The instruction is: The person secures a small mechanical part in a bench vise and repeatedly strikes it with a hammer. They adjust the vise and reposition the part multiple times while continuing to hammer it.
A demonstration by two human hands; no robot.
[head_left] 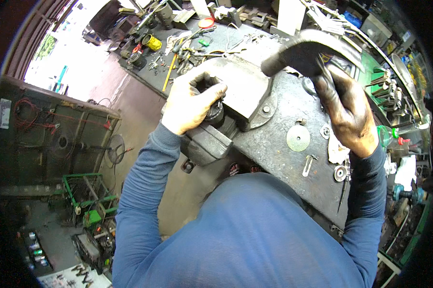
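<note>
— Crowded workshop, bright at the far left, with a grey bench [269,151] stretching toward the far side. Where is the work?

— At the bench's near left edge, on the vise [208,143]. A dark round part [215,115] sits by its jaws, probably so that it stays put; whether they pinch it cannot be told.

— And the left hand [190,103]?

— Thumb and fingers curl over that part, likely to steady it. They hide the contact, so whether they grip it cannot be told.

— What about the right hand [348,110]?

— Wrapped tightly around a dark hammer [300,55], blurred and raised over the bench, right of the vise. Held up and well apart from the left hand, it seems to have swinging room.

— Any containers?

— 3 stand out. At the far left is a yellow can [151,42], contents unclear. At the right, a clear bottle [383,136] has a green cap; its contents are unclear too. At the far right, a green rack [370,67] holds metal tools [387,91] in a row, apparently for easy reach.

— And the pale disc [298,138]?

— Flat on the bench, right of the vise, touched by neither of the 2 hands.
</note>
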